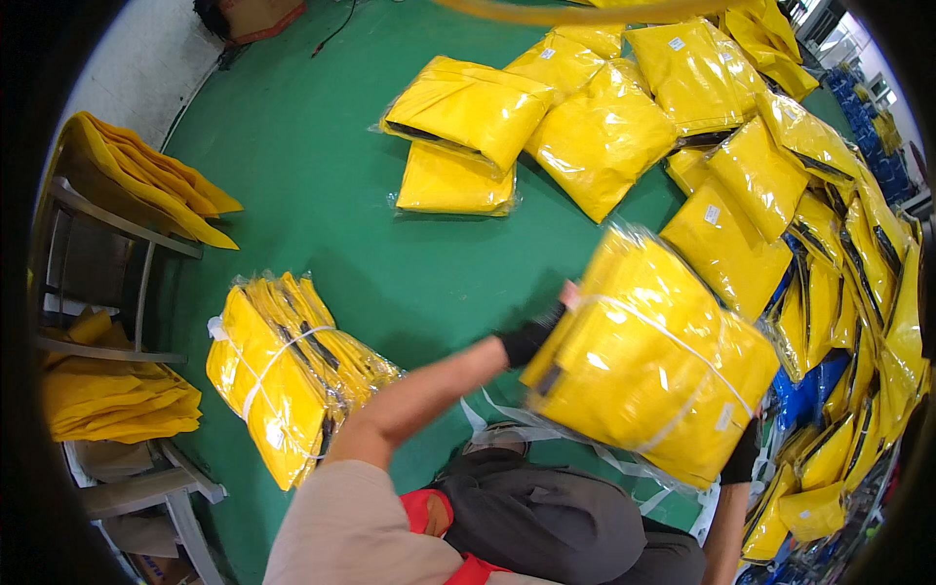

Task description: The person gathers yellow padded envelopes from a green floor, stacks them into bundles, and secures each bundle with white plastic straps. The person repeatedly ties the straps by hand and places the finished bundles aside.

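The left hand (560, 310) is gripping the upper left edge of a bundle (639, 366) of yellow packs, right of the frame's centre; its fingertips are showing past the edge, and a black glove is covering the rest. The right hand (743, 454) is closing on the bundle's lower right edge (its fingers are mostly hiding, so their exact hold is hard to tell). The bundle is tilting, its broad face turning up, with a white strap (675, 341) crossing it. Whether it is touching the floor (322, 185), I cannot tell.

Left of centre, a second bundle (283, 380), also strapped, is resting on the green floor beside the left forearm. Loose packs (600, 136) are lying across the upper middle and piling up along the right side, some overlapping. White bands (634, 466) are trailing on the floor below the held bundle. At the left edge, a metal rack (144, 297) is holding folded yellow sheets (122, 400). A brown box (258, 15) is sitting in the upper left.
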A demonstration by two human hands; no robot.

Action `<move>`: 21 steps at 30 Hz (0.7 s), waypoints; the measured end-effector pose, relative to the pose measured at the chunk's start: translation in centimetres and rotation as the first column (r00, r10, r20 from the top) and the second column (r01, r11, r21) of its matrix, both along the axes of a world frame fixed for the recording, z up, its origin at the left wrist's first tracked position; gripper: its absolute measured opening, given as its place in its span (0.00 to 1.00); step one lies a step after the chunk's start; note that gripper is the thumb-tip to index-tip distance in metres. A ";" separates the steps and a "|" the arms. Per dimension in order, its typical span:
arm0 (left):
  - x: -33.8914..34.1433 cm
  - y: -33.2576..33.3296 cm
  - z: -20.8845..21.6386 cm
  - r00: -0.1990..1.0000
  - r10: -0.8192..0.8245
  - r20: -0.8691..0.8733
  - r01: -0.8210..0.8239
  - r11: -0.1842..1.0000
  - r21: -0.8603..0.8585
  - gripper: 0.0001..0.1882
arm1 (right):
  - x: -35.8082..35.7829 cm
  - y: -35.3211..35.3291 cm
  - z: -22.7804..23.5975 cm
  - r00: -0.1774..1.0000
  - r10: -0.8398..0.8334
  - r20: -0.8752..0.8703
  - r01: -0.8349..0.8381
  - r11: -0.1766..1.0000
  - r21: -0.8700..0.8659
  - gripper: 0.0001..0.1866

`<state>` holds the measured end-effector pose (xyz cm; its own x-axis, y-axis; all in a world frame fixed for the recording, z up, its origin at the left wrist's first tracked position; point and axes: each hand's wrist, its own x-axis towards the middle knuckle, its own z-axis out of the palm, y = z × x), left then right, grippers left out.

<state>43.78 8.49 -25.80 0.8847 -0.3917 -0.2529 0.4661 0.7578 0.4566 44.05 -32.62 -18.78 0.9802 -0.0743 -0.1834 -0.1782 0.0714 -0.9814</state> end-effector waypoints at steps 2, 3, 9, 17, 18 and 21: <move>-1.4 9.1 4.0 0.999 0.041 0.025 -0.045 0.980 0.195 0.35 | 0.8 7.8 0.9 0.995 0.104 -0.007 -0.103 0.994 0.039 0.23; -2.5 13.5 5.7 0.997 0.075 0.031 -0.081 0.949 0.304 0.34 | 1.5 11.6 1.2 0.982 0.159 -0.101 -0.150 0.984 0.097 0.22; -6.2 34.7 11.7 0.986 0.164 0.030 -0.090 0.375 0.923 0.29 | 1.0 32.1 -0.3 0.831 0.437 -0.343 -0.292 0.869 0.400 0.24; -7.0 41.3 11.6 0.992 -0.108 0.062 -0.123 -0.915 0.384 0.23 | 7.3 29.5 -5.1 0.295 0.879 -0.374 -0.834 0.428 0.349 0.16; -6.0 37.8 11.3 0.975 -0.196 0.104 -0.220 -0.918 0.331 0.23 | 8.7 23.7 -3.1 0.409 0.832 -0.374 -0.878 0.471 0.088 0.17; -5.0 27.3 5.3 0.911 -0.324 0.254 -0.400 -0.553 0.731 0.20 | 9.9 7.2 -2.1 0.624 0.566 -0.540 -0.782 0.433 -0.449 0.18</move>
